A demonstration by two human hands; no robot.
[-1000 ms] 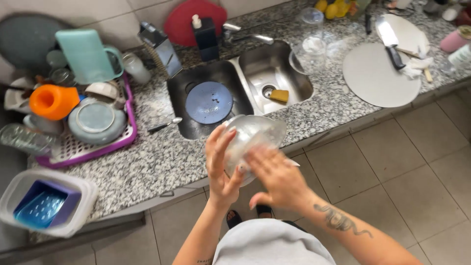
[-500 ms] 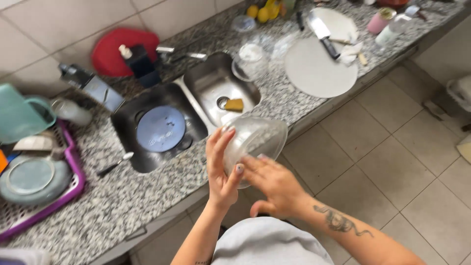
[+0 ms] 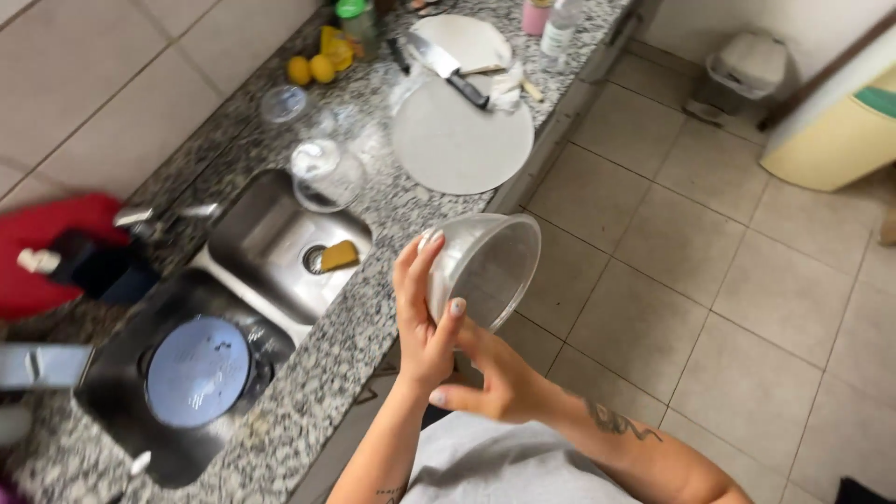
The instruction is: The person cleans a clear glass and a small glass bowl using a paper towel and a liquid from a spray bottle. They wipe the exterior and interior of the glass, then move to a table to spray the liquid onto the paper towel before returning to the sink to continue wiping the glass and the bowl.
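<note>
At the far left we see a red board (image 3: pixel 37 252) leaning against the tiled wall, with a dark dispenser bottle (image 3: pixel 89 271) in front of it. Next comes the double sink: a round blue plate (image 3: pixel 198 371) lies in the near basin (image 3: pixel 121 439), and a yellow sponge (image 3: pixel 339 255) sits by the drain of the far basin (image 3: pixel 271 233).

A second ago our view also took in the pink drying rack and teal jug; now the camera has swung right, those are gone, and the floor and a bin have come in. The clear plastic bowl (image 3: pixel 485 266) has risen and tipped on its side, its mouth facing right, held out past the edge of the granite counter (image 3: pixel 336 364). We judge it is being turned over for a look or a wipe.

Our left hand (image 3: pixel 425 317) grips the bowl's base, fingers (image 3: pixel 456 306) curled snugly round it. Our right hand (image 3: pixel 499 383) lies beneath, palm up; whether it actually grips the bowl we cannot tell.

Further right, a clear glass jar (image 3: pixel 322 173), two lemons (image 3: pixel 311 68), a yellow packet (image 3: pixel 334 45), a round white board (image 3: pixel 462 140), a black-handled knife (image 3: pixel 448 67), a pink cup (image 3: pixel 537 14) and a clear bottle (image 3: pixel 560 28). The white bin (image 3: pixel 742 70) stands on the floor.
</note>
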